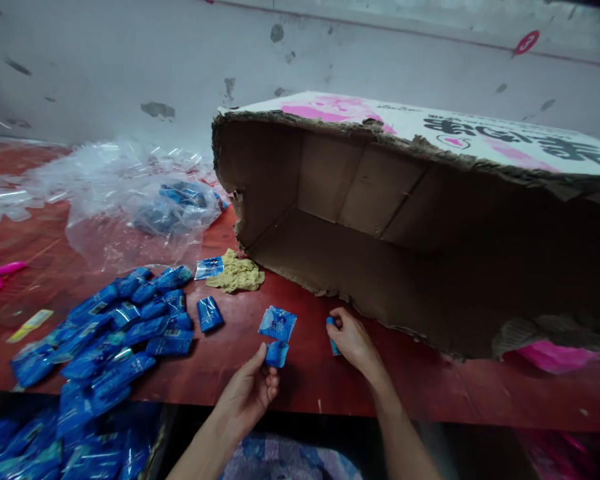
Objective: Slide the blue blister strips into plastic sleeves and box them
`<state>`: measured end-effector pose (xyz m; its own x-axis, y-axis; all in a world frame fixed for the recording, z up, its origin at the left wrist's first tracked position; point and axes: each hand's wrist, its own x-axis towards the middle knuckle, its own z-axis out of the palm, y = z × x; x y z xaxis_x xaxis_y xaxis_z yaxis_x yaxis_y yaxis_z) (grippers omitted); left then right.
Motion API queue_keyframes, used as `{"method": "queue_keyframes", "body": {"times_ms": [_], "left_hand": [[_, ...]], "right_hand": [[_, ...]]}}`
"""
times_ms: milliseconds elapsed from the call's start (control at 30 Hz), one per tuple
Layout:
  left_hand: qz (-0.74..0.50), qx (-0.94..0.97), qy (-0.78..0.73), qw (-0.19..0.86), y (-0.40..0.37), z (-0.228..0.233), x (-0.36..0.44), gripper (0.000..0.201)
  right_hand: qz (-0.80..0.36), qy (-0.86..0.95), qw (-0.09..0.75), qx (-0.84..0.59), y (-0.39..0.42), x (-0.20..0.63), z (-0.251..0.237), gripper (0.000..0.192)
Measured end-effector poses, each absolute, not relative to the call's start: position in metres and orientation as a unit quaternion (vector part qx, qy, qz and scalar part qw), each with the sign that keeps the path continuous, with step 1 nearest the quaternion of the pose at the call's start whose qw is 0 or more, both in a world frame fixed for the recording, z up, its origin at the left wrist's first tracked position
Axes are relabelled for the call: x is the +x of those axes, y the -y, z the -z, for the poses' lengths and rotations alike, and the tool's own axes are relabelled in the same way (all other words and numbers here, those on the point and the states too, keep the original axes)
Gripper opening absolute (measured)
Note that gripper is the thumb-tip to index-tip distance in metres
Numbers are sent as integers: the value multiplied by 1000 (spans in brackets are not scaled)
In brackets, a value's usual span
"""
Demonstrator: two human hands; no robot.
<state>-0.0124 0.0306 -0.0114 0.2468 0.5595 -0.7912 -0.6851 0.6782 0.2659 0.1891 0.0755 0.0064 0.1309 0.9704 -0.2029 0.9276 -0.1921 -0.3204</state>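
Observation:
My left hand pinches a small blue sachet between thumb and fingers just above the red table's front edge. Touching it from above lies another flat blue sachet on the table. My right hand is closed around a third blue sachet, close to the torn lower lip of a big cardboard box. A heap of blue sachets covers the table to the left of my left hand.
The cardboard box lies on its side, open toward me. A clear plastic bag with blue sachets sits at the back left. A crumpled tan cloth and a loose sachet lie between. More sachets fill a bin below the table.

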Motion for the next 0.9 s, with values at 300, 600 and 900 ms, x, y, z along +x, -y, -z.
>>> {"method": "queue_keyframes", "body": {"times_ms": [300,600,900], "left_hand": [[-409,-75,-451,790,-27,9,-17,9],[-425,-74,-467,772,-28,10,-11,11],[-457,-13,-476,751,-27,14,-6,11]], "right_hand": [[-103,698,-36,-708,-65,169,-19,24],[-476,486,300,-669,-72,181,-13,38],[-653,276,464,-531,-51,142,-12,46]]}}
